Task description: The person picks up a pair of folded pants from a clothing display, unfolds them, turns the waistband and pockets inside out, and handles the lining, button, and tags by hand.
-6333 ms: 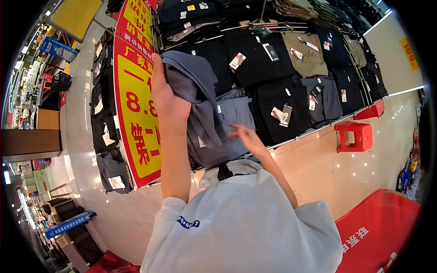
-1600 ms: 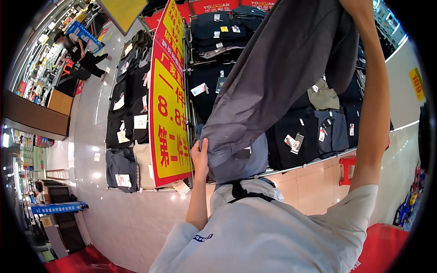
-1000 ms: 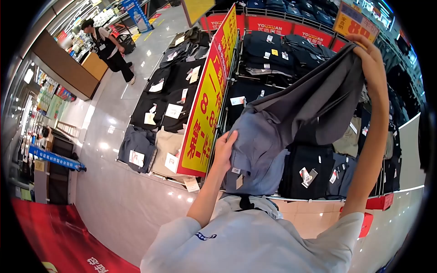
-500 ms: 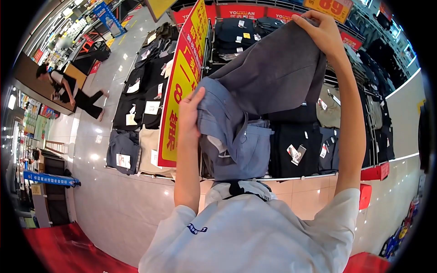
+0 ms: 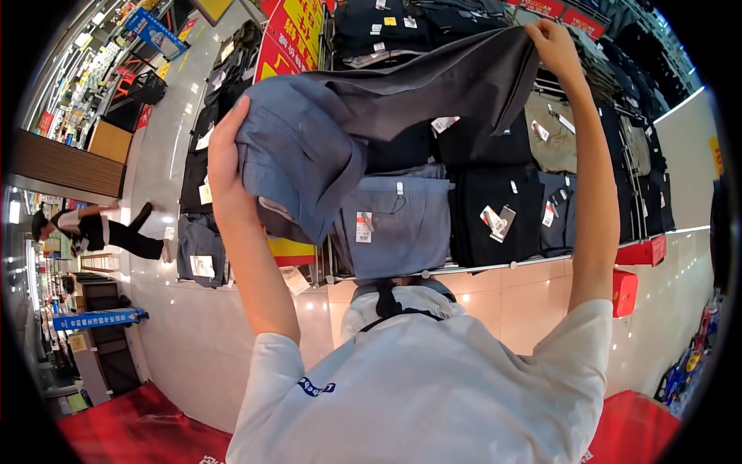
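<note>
A pair of blue-grey trousers (image 5: 297, 135) is stretched in the air between my two hands. My left hand (image 5: 228, 151) grips the bunched waist part at the left, its fingers partly hidden by the cloth. At the upper right, my right hand (image 5: 553, 50) pinches the end of a darker grey leg. The leg spans above the display and sags in the middle. Below the cloth lies a folded blue-grey pair of trousers (image 5: 413, 232) with a white and red tag. Beside it sits a stack of folded black trousers (image 5: 495, 201), also tagged.
A red and yellow sign (image 5: 297, 35) stands upright behind my left hand. Beige trousers (image 5: 550, 131) lie farther right on the display, whose metal front rail (image 5: 464, 268) runs near my body. A person (image 5: 100, 232) walks in the aisle at the left.
My left hand has moved left with the waist part, drawing the trousers out wider. The folded blue-grey pair beneath is now more exposed. The person at the left has moved down in view.
</note>
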### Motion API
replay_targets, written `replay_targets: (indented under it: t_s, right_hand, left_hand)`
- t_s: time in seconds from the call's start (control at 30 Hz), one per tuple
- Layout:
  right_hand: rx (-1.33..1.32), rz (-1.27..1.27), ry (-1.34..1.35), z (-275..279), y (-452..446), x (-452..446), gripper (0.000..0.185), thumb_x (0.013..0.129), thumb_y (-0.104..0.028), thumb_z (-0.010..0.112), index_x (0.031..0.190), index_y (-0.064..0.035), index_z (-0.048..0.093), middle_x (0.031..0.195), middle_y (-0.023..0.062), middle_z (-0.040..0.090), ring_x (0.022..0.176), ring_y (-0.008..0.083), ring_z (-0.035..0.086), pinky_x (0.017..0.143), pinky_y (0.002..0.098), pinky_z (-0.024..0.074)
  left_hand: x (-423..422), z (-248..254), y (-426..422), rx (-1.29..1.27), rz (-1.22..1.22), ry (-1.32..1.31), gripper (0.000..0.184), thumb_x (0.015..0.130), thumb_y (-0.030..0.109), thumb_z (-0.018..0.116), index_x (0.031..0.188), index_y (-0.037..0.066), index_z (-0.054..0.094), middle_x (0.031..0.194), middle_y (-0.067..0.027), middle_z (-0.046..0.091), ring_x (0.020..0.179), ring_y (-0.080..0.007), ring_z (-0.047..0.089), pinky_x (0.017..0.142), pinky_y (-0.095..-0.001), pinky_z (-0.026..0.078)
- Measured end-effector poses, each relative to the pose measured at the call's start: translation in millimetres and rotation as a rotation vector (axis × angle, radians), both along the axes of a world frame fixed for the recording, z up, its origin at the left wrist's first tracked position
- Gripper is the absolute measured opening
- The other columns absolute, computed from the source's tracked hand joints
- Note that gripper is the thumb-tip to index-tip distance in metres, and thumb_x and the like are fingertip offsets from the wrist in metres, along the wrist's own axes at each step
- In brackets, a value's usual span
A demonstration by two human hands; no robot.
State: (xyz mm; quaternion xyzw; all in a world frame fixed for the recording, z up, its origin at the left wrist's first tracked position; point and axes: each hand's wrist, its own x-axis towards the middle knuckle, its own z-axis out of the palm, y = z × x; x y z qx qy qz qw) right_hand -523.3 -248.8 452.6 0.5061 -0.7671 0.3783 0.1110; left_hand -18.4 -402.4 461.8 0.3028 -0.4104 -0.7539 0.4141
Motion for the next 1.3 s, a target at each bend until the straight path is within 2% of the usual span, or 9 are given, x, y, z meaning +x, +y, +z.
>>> replay_targets:
  t_s: [0.3, 0.43, 0.47, 0.57, 0.6, 0.7, 0.87, 1.17, 1.3]
  right_hand:
    - [0.116, -0.152, 0.051, -66, 55, 5, 0.027, 0.094, -0.029, 0.063, 0.093, -0.0026, 0.066, 0.084, 0.0183, 0.069, 0.081, 0.0386, 0.066, 0.073, 0.045, 0.0503]
    - [-0.056, -0.329, 0.002, -81, 100, 13, 0.028, 0.094, -0.029, 0.065, 0.092, -0.0014, 0.067, 0.084, 0.016, 0.071, 0.076, 0.0305, 0.069, 0.07, 0.0382, 0.0517]
    - [-0.159, -0.316, -0.149, -76, 108, 46, 0.027, 0.094, -0.028, 0.068, 0.09, -0.0012, 0.068, 0.079, 0.0101, 0.071, 0.069, 0.0192, 0.067, 0.066, 0.0324, 0.0505]
    - [-0.355, 0.031, -0.535, -58, 101, 219, 0.022, 0.085, -0.021, 0.076, 0.092, -0.0024, 0.067, 0.091, 0.0077, 0.069, 0.076, 0.0136, 0.063, 0.072, 0.0292, 0.0515]
    - [-0.266, 0.233, -0.579, -60, 99, 267, 0.04, 0.078, -0.028, 0.083, 0.105, -0.0041, 0.067, 0.108, 0.0125, 0.067, 0.092, 0.0213, 0.066, 0.082, 0.0334, 0.0535]
    - [-0.065, 0.569, -0.51, -82, 70, 361, 0.114, 0.069, -0.042, 0.087, 0.15, 0.0085, 0.024, 0.149, 0.0265, 0.038, 0.136, 0.0441, 0.038, 0.113, 0.0484, 0.0319]
    - [-0.153, 0.301, -0.543, -126, 48, 356, 0.048, 0.084, -0.008, 0.07, 0.128, 0.0034, 0.055, 0.107, 0.0279, 0.066, 0.098, 0.0444, 0.065, 0.086, 0.0445, 0.0519]
    - [-0.024, 0.159, -0.612, -144, 69, 320, 0.037, 0.083, -0.009, 0.069, 0.118, 0.0002, 0.06, 0.096, 0.0231, 0.069, 0.093, 0.0406, 0.067, 0.081, 0.043, 0.0526]
    - [-0.107, 0.338, -0.729, -121, 87, 269, 0.027, 0.082, 0.003, 0.058, 0.109, 0.0008, 0.062, 0.087, 0.0193, 0.068, 0.08, 0.0196, 0.068, 0.072, 0.0304, 0.0503]
  left_hand:
    - [-11, 15, -15, -0.212, -0.047, -0.217, 0.027, 0.095, 0.017, 0.065, 0.112, -0.005, 0.065, 0.102, -0.0134, 0.073, 0.084, -0.0179, 0.071, 0.078, -0.0286, 0.056]
    - [-8, 27, -15, -0.256, -0.062, -0.278, 0.028, 0.095, 0.018, 0.065, 0.111, -0.005, 0.066, 0.101, -0.0132, 0.073, 0.083, -0.018, 0.071, 0.078, -0.028, 0.056]
    - [-12, 31, -10, -0.254, -0.077, -0.279, 0.028, 0.095, 0.018, 0.065, 0.111, -0.005, 0.066, 0.101, -0.0131, 0.073, 0.084, -0.018, 0.071, 0.078, -0.028, 0.056]
    - [-36, 27, 4, -0.179, -0.196, -0.221, 0.03, 0.096, 0.021, 0.064, 0.111, -0.004, 0.068, 0.102, -0.0108, 0.073, 0.088, -0.0171, 0.07, 0.081, -0.0284, 0.055]
    - [-48, 16, 3, -0.175, -0.241, -0.231, 0.03, 0.096, 0.022, 0.064, 0.111, -0.004, 0.068, 0.101, -0.0098, 0.073, 0.088, -0.0161, 0.07, 0.081, -0.0277, 0.054]
    - [-90, 2, 22, -0.289, -0.279, -0.358, 0.028, 0.093, 0.024, 0.07, 0.107, 0.0, 0.069, 0.094, -0.0048, 0.072, 0.082, -0.0103, 0.067, 0.075, -0.0247, 0.052]
    - [-111, -3, 45, -0.375, -0.317, -0.35, 0.027, 0.09, 0.023, 0.074, 0.101, 0.0, 0.067, 0.088, -0.0036, 0.07, 0.074, -0.0076, 0.065, 0.064, -0.0224, 0.051]
    - [-119, -12, 51, -0.441, -0.262, -0.404, 0.026, 0.09, 0.019, 0.073, 0.11, 0.004, 0.065, 0.091, -0.0046, 0.068, 0.076, -0.0082, 0.063, 0.068, -0.0214, 0.05]
    - [-111, -21, 33, -0.705, -0.259, -0.561, 0.026, 0.093, 0.022, 0.071, 0.113, 0.007, 0.065, 0.087, -0.0009, 0.066, 0.074, -0.0065, 0.059, 0.068, -0.0211, 0.046]
